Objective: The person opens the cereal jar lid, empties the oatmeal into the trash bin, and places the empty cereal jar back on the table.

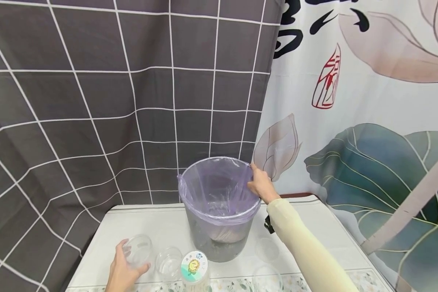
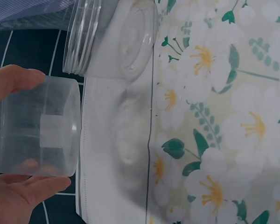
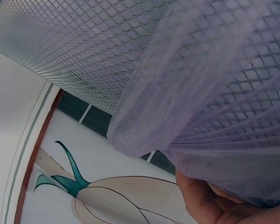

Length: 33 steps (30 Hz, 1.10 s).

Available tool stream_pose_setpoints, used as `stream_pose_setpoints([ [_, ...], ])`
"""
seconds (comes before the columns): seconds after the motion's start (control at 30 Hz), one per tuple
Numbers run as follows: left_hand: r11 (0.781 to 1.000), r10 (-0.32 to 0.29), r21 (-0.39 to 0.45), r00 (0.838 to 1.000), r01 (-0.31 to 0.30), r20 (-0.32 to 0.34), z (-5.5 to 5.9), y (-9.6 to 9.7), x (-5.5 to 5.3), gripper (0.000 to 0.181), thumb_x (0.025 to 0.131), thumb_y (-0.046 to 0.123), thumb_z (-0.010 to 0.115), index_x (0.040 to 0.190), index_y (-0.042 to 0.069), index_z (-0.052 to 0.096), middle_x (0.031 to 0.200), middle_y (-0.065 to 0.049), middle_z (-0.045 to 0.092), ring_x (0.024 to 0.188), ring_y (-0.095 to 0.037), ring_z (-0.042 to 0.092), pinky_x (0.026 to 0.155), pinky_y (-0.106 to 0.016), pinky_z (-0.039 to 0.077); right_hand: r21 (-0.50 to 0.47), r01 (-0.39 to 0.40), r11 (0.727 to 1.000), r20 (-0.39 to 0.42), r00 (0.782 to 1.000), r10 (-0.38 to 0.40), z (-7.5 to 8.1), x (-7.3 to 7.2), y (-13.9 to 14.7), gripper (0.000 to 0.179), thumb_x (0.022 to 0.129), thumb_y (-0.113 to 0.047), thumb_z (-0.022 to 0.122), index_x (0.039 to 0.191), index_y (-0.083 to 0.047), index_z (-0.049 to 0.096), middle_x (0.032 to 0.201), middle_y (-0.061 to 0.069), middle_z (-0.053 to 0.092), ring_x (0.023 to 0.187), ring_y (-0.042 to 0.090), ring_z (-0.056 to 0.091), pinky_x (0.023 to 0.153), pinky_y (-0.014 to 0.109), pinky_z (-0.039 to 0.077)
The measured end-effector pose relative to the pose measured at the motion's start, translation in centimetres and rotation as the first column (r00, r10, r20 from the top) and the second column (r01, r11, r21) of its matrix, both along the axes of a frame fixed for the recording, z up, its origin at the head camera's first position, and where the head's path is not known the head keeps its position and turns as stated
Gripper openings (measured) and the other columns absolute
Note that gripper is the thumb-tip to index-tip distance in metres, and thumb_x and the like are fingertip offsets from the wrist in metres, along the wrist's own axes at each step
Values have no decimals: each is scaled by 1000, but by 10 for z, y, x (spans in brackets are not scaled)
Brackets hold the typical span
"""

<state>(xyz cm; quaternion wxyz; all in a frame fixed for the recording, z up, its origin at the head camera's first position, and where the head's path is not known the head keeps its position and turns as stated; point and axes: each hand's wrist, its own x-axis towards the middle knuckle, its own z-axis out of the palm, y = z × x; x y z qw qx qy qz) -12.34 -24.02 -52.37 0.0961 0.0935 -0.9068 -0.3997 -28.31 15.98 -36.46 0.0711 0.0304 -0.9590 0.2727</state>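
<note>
My left hand (image 1: 122, 271) holds a clear plastic jar (image 1: 138, 248) at the table's front left. In the left wrist view, thumb and fingers lie on opposite sides of that jar (image 2: 37, 126), which is see-through and bears a pale square patch. Over at the back, my right hand (image 1: 263, 184) grips the rim of a mesh trash bin (image 1: 222, 250). A thin purple bag (image 1: 219, 190) lines the bin and folds over its rim. In the right wrist view, the bag (image 3: 163, 84) bunches beside the fingers (image 3: 196, 196), whose tips are partly hidden.
Right of the held jar stand another clear jar (image 1: 168, 263) and a jar with a printed lid (image 1: 194, 266). Two clear round pieces (image 1: 267, 249) lie right of the bin. The white table (image 1: 146, 221) has a floral front strip; a gridded curtain (image 1: 149, 101) hangs behind.
</note>
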Motion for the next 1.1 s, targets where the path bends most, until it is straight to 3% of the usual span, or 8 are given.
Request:
stream_pose_setpoints([
  [0.4, 1000, -6, -17, 998, 7, 59, -16, 0, 3, 112, 52, 26, 86, 134, -3, 15, 123, -39, 41, 110, -53, 44, 91, -58, 40, -10, 7, 1000, 5, 1000, -7, -2, -3, -1, 73, 73, -2, 53, 142, -4, 28, 130, 29, 45, 112, 45, 49, 89, 54, 44],
  [0.8, 999, -51, 8, 994, 50, 101, -22, 5, 8, 112, 50, 26, 87, 129, -4, 14, 120, -39, 41, 108, -53, 45, 85, -58, 43, -8, 4, 1000, -2, 1000, -4, 0, -2, 1, 72, 73, -2, 53, 141, -2, 30, 129, 29, 46, 112, 46, 48, 91, 54, 43],
  [0.93, 997, -67, -18, 987, 70, 149, -21, 7, 8, 110, 48, 27, 87, 126, -4, 15, 117, -40, 43, 102, -53, 49, 81, -56, 47, 1, 9, 1000, 5, 1000, -9, -2, -2, 2, 71, 73, -2, 53, 140, -3, 31, 127, 29, 48, 110, 45, 50, 89, 55, 44],
  [1.1, 996, -73, -43, 987, 80, 145, -21, 10, 8, 109, 45, 27, 88, 123, -3, 17, 111, -37, 47, 95, -49, 54, 77, -53, 49, 12, 16, 1000, 15, 1000, -16, -3, -2, 3, 71, 74, -3, 54, 141, -2, 30, 129, 30, 46, 110, 46, 50, 89, 55, 44],
])
